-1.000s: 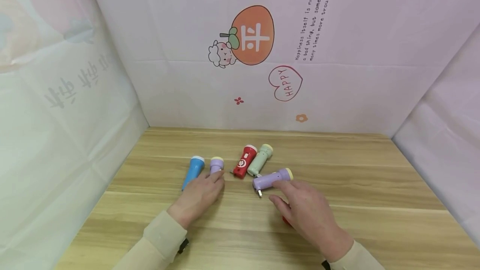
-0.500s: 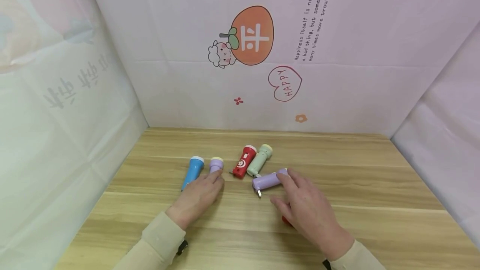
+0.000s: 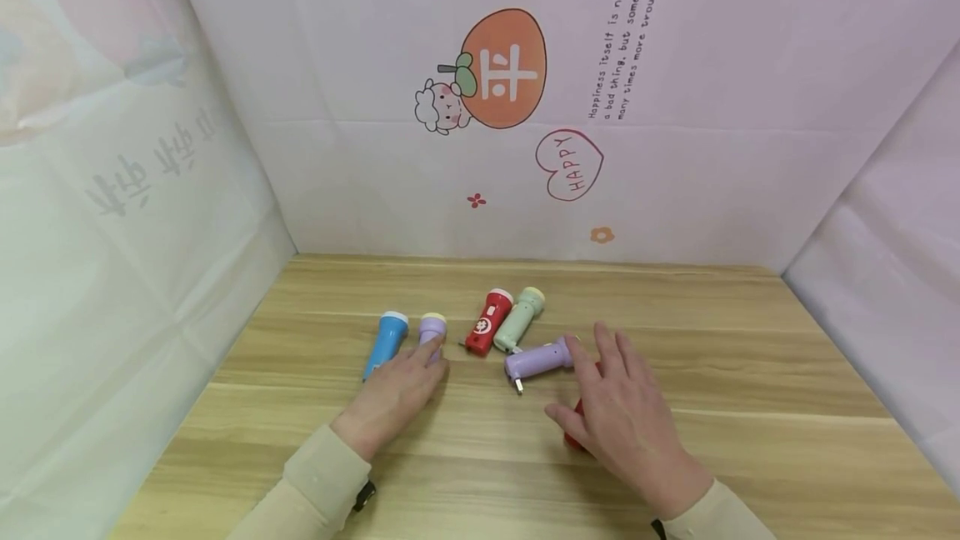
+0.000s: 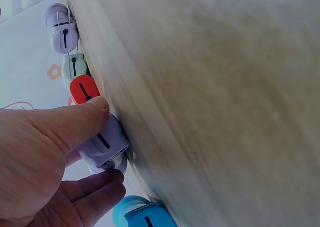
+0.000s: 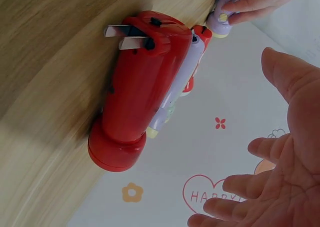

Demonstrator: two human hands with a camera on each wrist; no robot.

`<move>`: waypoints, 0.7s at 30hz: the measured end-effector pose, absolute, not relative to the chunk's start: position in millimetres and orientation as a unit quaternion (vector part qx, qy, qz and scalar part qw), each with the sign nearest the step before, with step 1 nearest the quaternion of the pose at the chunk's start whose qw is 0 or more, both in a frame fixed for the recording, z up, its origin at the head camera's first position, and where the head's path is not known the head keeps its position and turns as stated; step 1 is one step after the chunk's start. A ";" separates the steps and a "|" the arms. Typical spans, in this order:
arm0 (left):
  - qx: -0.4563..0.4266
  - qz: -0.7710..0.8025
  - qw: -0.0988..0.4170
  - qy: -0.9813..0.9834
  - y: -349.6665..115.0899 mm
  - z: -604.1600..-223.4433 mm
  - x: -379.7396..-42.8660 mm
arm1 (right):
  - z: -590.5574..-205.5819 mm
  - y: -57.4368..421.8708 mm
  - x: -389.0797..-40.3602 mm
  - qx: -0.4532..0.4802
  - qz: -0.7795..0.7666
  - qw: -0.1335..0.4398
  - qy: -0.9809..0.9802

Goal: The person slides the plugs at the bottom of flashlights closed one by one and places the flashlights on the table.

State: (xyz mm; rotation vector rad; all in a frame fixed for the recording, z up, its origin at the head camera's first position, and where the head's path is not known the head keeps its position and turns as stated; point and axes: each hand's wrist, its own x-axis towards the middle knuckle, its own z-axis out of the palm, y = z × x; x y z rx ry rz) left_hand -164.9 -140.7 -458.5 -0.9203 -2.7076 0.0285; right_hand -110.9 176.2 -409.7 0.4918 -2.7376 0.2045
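In the head view, my left hand (image 3: 397, 398) is around a lilac flashlight (image 3: 432, 328) with a pale yellow rim. The left wrist view has thumb and fingers on opposite sides of this flashlight (image 4: 104, 143). My right hand (image 3: 632, 419), fingers spread, hovers over a red flashlight (image 3: 576, 433) and partly hides it. From the right wrist, that red flashlight (image 5: 142, 84) lies on its side with two metal plug prongs folded out, apart from the palm. A second lilac flashlight (image 3: 534, 361), prongs out, lies just left of the right fingertips.
A blue flashlight (image 3: 386, 344) lies left of the left hand. Between the hands, farther back, are a red flashlight with a white print (image 3: 489, 323) and a pale green one (image 3: 520, 319), side by side. A printed white cloth (image 3: 375, 190) stands behind the wooden table (image 3: 480, 473).
My right hand has moved slightly forward and right, off the second lilac flashlight, and its fingers have spread. More of the red flashlight beneath it shows. The left hand has barely moved.
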 end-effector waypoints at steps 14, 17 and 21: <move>-0.312 0.027 0.129 -0.941 -139.1 -455.8 -166.5 | -409.5 177.8 -111.0 0.166 0.072 0.165 -0.970; -0.317 0.033 0.125 -0.940 -137.7 -451.3 -167.8 | -409.9 178.2 -111.1 0.166 0.073 0.166 -0.969; -0.321 0.030 0.134 -0.937 -134.2 -442.5 -171.7 | -410.0 179.0 -111.5 0.166 0.069 0.169 -0.969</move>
